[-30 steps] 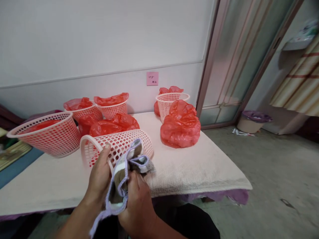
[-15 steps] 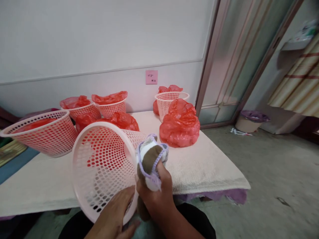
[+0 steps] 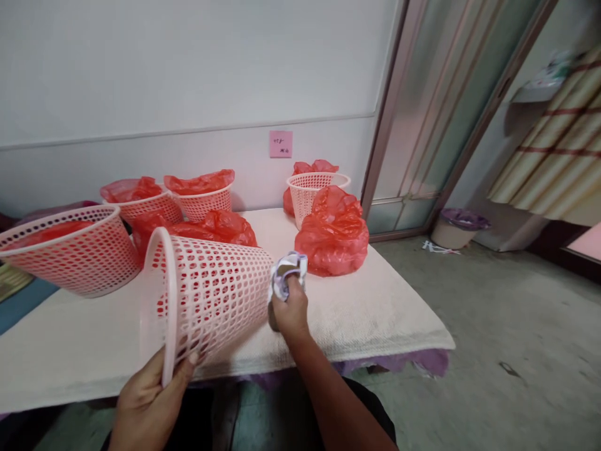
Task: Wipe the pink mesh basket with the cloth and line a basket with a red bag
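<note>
My left hand (image 3: 150,401) grips the rim of a pink mesh basket (image 3: 211,297), which lies tilted on its side over the front of the table with its bottom pointing right. My right hand (image 3: 291,310) is closed on a bunched purple-edged cloth (image 3: 287,275) and presses it against the basket's bottom end.
A white-covered table (image 3: 375,313) carries several more pink baskets (image 3: 61,247), some lined with red plastic bags, and a loose red bag bundle (image 3: 333,235). A wall with a pink note (image 3: 280,143) stands behind. A glass door and concrete floor with a bin (image 3: 457,227) lie right.
The basket has turned from facing me with its mouth to lying sideways. My left hand shifted to the rim's lower edge. My right hand with the cloth moved out to the basket's bottom.
</note>
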`<state>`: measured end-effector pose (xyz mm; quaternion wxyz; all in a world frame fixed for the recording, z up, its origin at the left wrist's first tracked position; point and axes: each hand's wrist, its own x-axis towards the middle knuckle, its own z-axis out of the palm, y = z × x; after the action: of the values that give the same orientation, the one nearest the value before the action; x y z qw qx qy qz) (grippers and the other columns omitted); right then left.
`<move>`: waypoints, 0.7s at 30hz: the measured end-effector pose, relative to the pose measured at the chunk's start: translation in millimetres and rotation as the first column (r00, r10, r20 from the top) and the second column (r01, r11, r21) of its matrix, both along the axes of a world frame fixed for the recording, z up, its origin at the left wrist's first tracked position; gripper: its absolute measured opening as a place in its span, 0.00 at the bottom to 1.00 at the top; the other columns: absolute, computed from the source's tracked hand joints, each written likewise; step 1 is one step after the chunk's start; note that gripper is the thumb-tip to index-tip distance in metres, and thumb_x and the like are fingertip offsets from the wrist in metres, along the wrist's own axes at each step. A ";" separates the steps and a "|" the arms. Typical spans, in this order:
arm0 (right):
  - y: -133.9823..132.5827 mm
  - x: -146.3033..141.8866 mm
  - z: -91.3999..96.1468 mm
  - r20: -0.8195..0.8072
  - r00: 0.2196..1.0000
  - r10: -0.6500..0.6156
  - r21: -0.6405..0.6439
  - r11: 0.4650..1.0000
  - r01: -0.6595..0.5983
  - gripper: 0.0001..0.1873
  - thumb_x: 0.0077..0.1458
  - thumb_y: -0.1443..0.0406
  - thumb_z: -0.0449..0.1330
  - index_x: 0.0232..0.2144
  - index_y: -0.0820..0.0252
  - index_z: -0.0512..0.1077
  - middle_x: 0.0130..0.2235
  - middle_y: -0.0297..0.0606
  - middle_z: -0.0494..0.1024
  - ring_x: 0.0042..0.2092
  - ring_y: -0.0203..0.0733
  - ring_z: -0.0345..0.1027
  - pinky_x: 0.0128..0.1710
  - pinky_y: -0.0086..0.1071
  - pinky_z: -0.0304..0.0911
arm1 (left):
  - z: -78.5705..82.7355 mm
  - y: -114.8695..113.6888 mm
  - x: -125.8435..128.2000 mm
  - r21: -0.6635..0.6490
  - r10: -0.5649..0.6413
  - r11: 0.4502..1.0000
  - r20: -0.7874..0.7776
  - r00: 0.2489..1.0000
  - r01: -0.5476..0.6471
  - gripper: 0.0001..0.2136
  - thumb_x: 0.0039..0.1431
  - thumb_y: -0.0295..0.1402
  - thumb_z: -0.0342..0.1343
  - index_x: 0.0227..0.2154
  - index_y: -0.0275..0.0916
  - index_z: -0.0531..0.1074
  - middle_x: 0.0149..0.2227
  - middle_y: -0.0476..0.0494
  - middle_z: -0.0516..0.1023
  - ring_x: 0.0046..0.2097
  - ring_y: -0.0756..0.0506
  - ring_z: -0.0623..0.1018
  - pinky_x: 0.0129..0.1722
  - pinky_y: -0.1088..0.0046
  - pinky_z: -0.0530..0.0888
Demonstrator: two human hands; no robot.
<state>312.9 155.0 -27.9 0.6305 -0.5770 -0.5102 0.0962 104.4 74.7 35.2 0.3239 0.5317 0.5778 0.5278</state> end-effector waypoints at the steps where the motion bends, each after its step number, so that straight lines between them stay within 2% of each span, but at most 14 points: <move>1: -7.4 -11.1 0.6 0.015 0.999 0.044 0.046 0.998 -0.045 0.18 0.47 0.68 0.54 0.43 0.60 0.71 0.38 0.44 0.75 0.38 0.49 0.71 0.40 0.41 0.69 | 3.0 0.9 2.5 -0.030 0.027 0.999 0.033 0.999 -0.026 0.18 0.45 0.46 0.68 0.38 0.45 0.81 0.39 0.48 0.85 0.44 0.44 0.83 0.49 0.73 0.76; 3: -28.6 -39.7 2.7 0.096 0.976 0.195 0.158 0.965 -0.208 0.19 0.45 0.67 0.56 0.42 0.60 0.71 0.38 0.44 0.75 0.38 0.47 0.71 0.38 0.38 0.71 | 10.6 4.1 7.0 -0.068 0.063 0.996 0.075 0.995 -0.058 0.20 0.43 0.46 0.69 0.39 0.44 0.80 0.39 0.48 0.85 0.43 0.44 0.82 0.45 0.76 0.77; 4: -40.1 -54.1 3.7 0.138 0.954 0.267 0.169 0.942 -0.289 0.19 0.46 0.67 0.56 0.42 0.60 0.72 0.38 0.44 0.75 0.38 0.47 0.72 0.38 0.37 0.71 | 15.0 6.0 9.0 -0.079 0.068 0.995 0.105 0.992 -0.060 0.21 0.42 0.45 0.70 0.39 0.43 0.80 0.37 0.48 0.84 0.41 0.44 0.82 0.41 0.76 0.78; 5: -50.3 -66.4 4.4 0.222 0.927 0.301 0.214 0.913 -0.348 0.22 0.46 0.66 0.56 0.46 0.61 0.71 0.39 0.45 0.76 0.39 0.49 0.72 0.40 0.39 0.72 | 19.5 7.9 11.0 -0.088 0.064 0.995 0.144 0.987 -0.052 0.21 0.40 0.45 0.70 0.39 0.42 0.79 0.35 0.48 0.84 0.37 0.44 0.82 0.36 0.76 0.79; 8: -63.5 -81.1 4.8 0.404 0.878 0.258 0.307 0.866 -0.395 0.33 0.48 0.65 0.58 0.58 0.63 0.64 0.48 0.49 0.78 0.49 0.54 0.72 0.53 0.44 0.68 | 31.2 12.1 15.8 -0.116 0.045 0.993 0.218 0.975 -0.020 0.22 0.39 0.44 0.70 0.38 0.40 0.77 0.23 0.52 0.79 0.20 0.49 0.74 0.17 0.78 0.72; 10: -54.4 -70.8 3.1 0.390 0.899 0.197 0.316 0.889 -0.332 0.34 0.49 0.66 0.57 0.60 0.61 0.62 0.49 0.48 0.78 0.50 0.53 0.73 0.54 0.44 0.68 | 36.1 13.3 16.9 -0.113 0.067 0.993 0.205 0.976 -0.045 0.20 0.42 0.45 0.69 0.36 0.39 0.76 0.17 0.55 0.73 0.14 0.52 0.66 0.11 0.80 0.63; 12: -35.5 -51.2 -0.1 0.279 0.953 0.116 0.279 0.940 -0.196 0.27 0.51 0.67 0.56 0.55 0.61 0.67 0.42 0.48 0.79 0.43 0.52 0.75 0.46 0.43 0.71 | 39.7 13.7 16.1 -0.081 0.114 0.992 0.205 0.972 -0.099 0.17 0.44 0.44 0.69 0.34 0.39 0.77 0.18 0.54 0.75 0.15 0.53 0.67 0.13 0.82 0.64; 14: -15.9 -31.5 -3.8 0.109 0.994 0.017 0.186 0.982 -0.037 0.20 0.50 0.67 0.55 0.47 0.63 0.71 0.37 0.47 0.79 0.38 0.51 0.75 0.40 0.42 0.72 | 43.8 13.6 15.1 -0.046 0.162 0.987 0.269 0.949 -0.155 0.16 0.43 0.42 0.70 0.34 0.40 0.77 0.26 0.52 0.80 0.23 0.52 0.75 0.22 0.84 0.72; 16: -4.6 -20.5 -6.2 -0.043 0.997 -0.060 0.077 0.995 0.063 0.15 0.48 0.66 0.55 0.40 0.61 0.72 0.34 0.44 0.78 0.35 0.49 0.74 0.37 0.41 0.72 | 49.1 13.5 16.3 -0.042 0.193 0.981 0.353 0.915 -0.191 0.17 0.42 0.40 0.71 0.36 0.41 0.78 0.32 0.51 0.82 0.30 0.51 0.79 0.30 0.82 0.77; 18: -6.6 -22.9 -5.6 -0.109 0.993 -0.034 0.065 0.997 0.042 0.13 0.46 0.65 0.56 0.37 0.60 0.71 0.32 0.41 0.77 0.33 0.46 0.73 0.35 0.39 0.71 | 54.9 14.4 21.0 -0.063 0.189 0.982 0.428 0.884 -0.179 0.17 0.43 0.39 0.70 0.38 0.42 0.79 0.34 0.50 0.83 0.32 0.49 0.80 0.31 0.79 0.78; 21: -31.1 -47.3 0.8 -0.091 0.977 0.194 0.196 0.965 -0.173 0.11 0.46 0.64 0.56 0.35 0.58 0.70 0.32 0.38 0.76 0.32 0.44 0.72 0.35 0.36 0.70 | 60.5 19.7 32.5 -0.084 0.126 0.992 0.533 0.837 -0.096 0.16 0.47 0.34 0.68 0.41 0.43 0.78 0.35 0.51 0.83 0.33 0.48 0.81 0.31 0.77 0.79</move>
<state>265.6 123.9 -27.1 0.6973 -0.4593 -0.5329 0.1375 136.9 94.4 95.7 0.4558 0.3195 0.5080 0.6574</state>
